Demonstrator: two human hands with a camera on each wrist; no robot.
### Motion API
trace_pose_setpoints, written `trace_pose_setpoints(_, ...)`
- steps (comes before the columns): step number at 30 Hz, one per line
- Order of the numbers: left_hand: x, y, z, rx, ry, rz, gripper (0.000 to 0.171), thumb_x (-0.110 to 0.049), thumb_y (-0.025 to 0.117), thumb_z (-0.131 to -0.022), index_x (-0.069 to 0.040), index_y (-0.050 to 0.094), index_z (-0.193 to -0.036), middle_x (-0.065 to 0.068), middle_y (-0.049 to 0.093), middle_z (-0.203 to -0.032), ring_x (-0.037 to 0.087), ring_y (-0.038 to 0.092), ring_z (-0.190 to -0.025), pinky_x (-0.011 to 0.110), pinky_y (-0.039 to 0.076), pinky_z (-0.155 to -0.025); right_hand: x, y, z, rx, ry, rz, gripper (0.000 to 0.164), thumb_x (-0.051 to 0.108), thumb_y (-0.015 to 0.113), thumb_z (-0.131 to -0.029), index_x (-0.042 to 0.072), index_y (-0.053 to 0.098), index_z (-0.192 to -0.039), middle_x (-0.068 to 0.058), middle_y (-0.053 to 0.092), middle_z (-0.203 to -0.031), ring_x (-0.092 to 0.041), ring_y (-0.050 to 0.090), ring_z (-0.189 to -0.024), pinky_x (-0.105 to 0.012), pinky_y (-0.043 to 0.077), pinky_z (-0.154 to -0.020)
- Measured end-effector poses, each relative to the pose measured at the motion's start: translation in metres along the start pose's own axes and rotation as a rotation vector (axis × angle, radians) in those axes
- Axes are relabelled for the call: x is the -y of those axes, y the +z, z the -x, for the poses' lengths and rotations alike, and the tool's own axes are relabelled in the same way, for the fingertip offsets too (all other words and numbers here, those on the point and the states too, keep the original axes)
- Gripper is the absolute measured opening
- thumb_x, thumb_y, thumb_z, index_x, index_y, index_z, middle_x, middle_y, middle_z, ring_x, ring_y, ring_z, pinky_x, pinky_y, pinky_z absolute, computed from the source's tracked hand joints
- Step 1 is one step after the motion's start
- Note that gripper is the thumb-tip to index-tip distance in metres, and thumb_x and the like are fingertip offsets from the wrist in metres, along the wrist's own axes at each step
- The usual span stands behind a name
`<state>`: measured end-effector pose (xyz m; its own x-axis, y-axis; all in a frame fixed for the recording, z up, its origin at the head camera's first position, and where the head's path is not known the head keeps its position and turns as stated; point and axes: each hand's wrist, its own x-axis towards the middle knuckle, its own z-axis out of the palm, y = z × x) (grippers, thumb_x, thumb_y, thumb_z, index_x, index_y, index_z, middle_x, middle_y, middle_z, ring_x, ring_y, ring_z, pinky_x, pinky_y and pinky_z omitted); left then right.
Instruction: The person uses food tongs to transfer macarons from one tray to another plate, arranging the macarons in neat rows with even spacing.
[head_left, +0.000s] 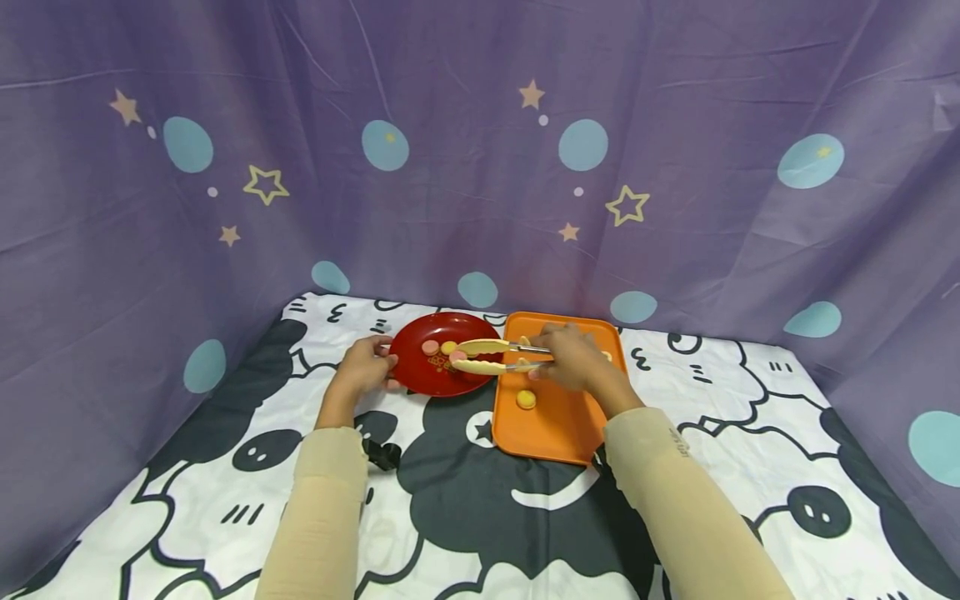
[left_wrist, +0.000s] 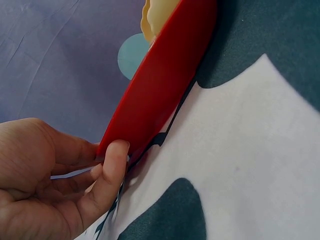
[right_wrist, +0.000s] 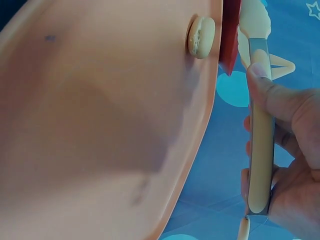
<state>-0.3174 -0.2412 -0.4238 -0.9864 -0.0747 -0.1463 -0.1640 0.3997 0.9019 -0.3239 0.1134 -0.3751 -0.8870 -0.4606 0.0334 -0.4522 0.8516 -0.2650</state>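
Note:
My left hand (head_left: 365,365) pinches the left rim of a red plate (head_left: 408,357), fingers and thumb on its edge in the left wrist view. A pair of cream-tipped tongs (right_wrist: 261,145) is gripped in my right hand (head_left: 567,354), thumb along one arm. Their tips reach over the plate from the right, with a pink macaron (head_left: 457,356) between them. Beside it on the plate are another pink macaron (head_left: 430,347) and a yellow macaron (head_left: 448,347). One more yellow macaron (head_left: 526,399) lies on the orange tray (head_left: 551,429), below the tongs.
The tray stands right of the plate, its left edge close to the plate's rim. A cartoon-print cloth (head_left: 247,517) covers the table. A small black object (head_left: 382,454) shows beside the left sleeve. Behind the table hangs a purple curtain (head_left: 465,225).

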Motion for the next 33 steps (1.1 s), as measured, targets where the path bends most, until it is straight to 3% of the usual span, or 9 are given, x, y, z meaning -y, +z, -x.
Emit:
trace_pose_setpoints(16,0.003,0.000,0.000,-0.009,0.003,0.001,0.050,-0.003,0.052,-0.103,0.001,0.042,-0.152,0.023,0.051,-0.133,0.018,0.067,-0.077,0.031,0.063,-0.065,0.018,-0.011,-0.003,0.062,0.023,0.116,0.056,0.035,0.079,-0.091,0.017,0.064,-0.141,-0.005,0.059,-0.135,-0.035,0.048,-0.120,-0.060,0.043,-0.102)
trace_pose_setpoints(25,0.002,0.001,-0.002,-0.011,0.005,0.004,0.049,-0.004,0.053,-0.102,0.001,0.044,-0.150,0.022,0.052,-0.132,0.021,0.067,-0.082,0.031,0.063,-0.065,0.026,-0.015,-0.003,0.049,0.027,0.159,0.044,0.033,0.082,-0.088,0.020,0.072,-0.130,-0.003,0.062,-0.127,-0.033,0.047,-0.115,-0.060,0.042,-0.100)
trace_pose_setpoints(33,0.004,0.001,-0.003,-0.005,0.013,0.004,0.049,-0.003,0.052,-0.103,0.002,0.043,-0.151,0.023,0.051,-0.131,0.019,0.066,-0.080,0.031,0.063,-0.065,0.033,-0.016,-0.002,0.057,0.039,0.223,0.047,0.036,0.083,-0.088,0.020,0.072,-0.131,-0.003,0.062,-0.125,-0.032,0.047,-0.109,-0.056,0.043,-0.095)
